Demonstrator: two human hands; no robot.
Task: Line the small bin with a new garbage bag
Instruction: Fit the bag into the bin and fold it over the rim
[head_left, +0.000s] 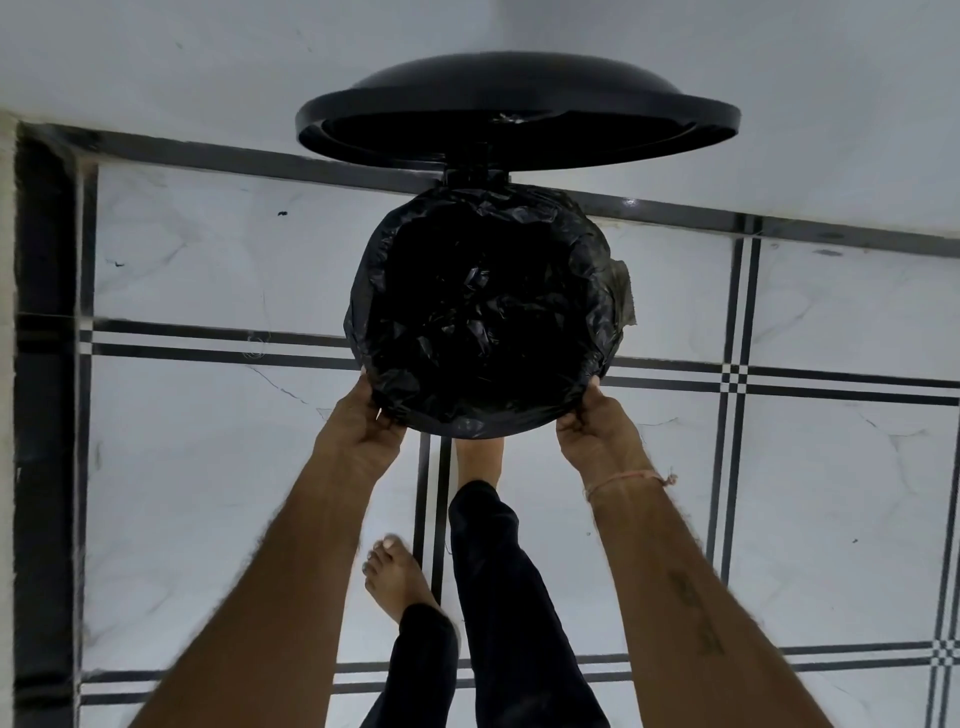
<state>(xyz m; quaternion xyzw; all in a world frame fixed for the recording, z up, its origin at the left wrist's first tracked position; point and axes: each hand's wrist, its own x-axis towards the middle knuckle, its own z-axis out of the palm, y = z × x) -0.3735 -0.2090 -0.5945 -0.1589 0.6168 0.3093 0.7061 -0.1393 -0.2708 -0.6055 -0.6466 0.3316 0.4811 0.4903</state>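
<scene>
The bag is sitting inside the bin, and its top edge is folding out over the rim nearly all the way round. It is looking thin, soft and crinkly. I am guessing it is very light and a bit slippery, so it could slip into the bin or rip if I am pulling too hard. The best place to hold it is the loose edge at the rim, not the saggy middle. My left hand and my right hand are both gripping that edge on the side nearest me, with my fingers curling round the rim. The bin is standing up straight on the floor, so its long way is running up and down, and the bag's mouth is pointing up at me. The lid is standing open at the back. One foot is reaching under the bin, maybe pressing a pedal I cannot see.
</scene>
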